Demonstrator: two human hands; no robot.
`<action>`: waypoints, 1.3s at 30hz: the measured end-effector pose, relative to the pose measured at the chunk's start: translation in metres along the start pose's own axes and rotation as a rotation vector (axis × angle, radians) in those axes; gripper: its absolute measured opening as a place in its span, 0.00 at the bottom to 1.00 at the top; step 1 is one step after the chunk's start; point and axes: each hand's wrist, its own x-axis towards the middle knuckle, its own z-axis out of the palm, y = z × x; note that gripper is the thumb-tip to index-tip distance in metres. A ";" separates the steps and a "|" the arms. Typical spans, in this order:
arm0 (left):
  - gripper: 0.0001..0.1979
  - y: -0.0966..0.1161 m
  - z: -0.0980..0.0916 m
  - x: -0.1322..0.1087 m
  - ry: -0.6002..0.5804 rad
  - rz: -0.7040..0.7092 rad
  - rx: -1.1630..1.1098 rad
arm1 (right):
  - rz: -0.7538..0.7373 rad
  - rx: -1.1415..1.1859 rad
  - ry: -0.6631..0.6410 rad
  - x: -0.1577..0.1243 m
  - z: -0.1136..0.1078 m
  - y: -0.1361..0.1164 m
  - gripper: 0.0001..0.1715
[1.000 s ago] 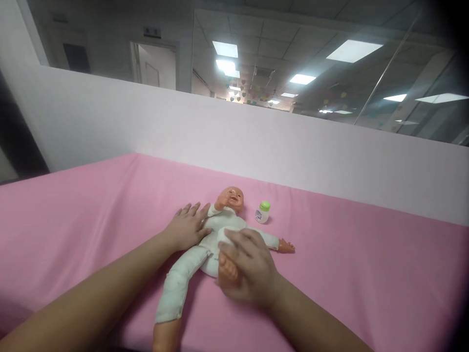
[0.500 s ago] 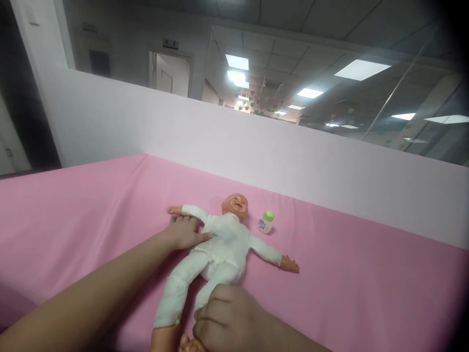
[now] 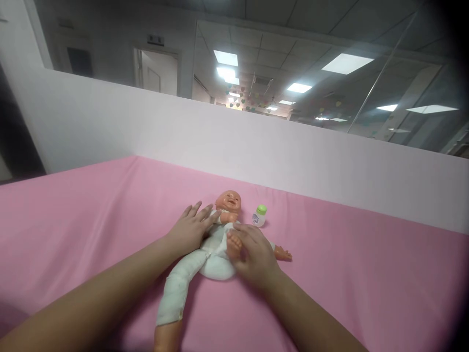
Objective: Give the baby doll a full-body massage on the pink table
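A baby doll (image 3: 216,266) in a white suit lies on its back on the pink sheet (image 3: 366,274), head toward the wall. My left hand (image 3: 190,230) lies flat with fingers stretched over the doll's near arm and shoulder. My right hand (image 3: 254,254) is closed round the doll's bare foot (image 3: 232,244) and holds that leg folded up over its belly. The other leg stretches toward me. A small white bottle with a green cap (image 3: 259,215) stands upright just right of the doll's head.
A low white partition wall (image 3: 293,156) runs along the far side of the pink surface. Behind it are a doorway, glass panels and ceiling lights.
My right hand has carried the doll's foot from low near me up onto its belly, bending the leg. My left hand has shifted up and folded the doll's arm toward its chest.
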 end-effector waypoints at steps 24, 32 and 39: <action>0.50 -0.034 0.007 -0.005 -0.376 -0.437 -0.214 | -0.552 0.238 -0.379 -0.021 0.009 -0.070 0.09; 0.57 -0.023 -0.003 -0.001 -0.079 -0.386 -0.176 | -0.538 0.249 -0.400 -0.017 0.011 -0.071 0.10; 0.43 -0.004 -0.001 0.000 -0.078 -0.135 -0.054 | -0.309 0.123 -0.062 -0.009 -0.002 -0.051 0.26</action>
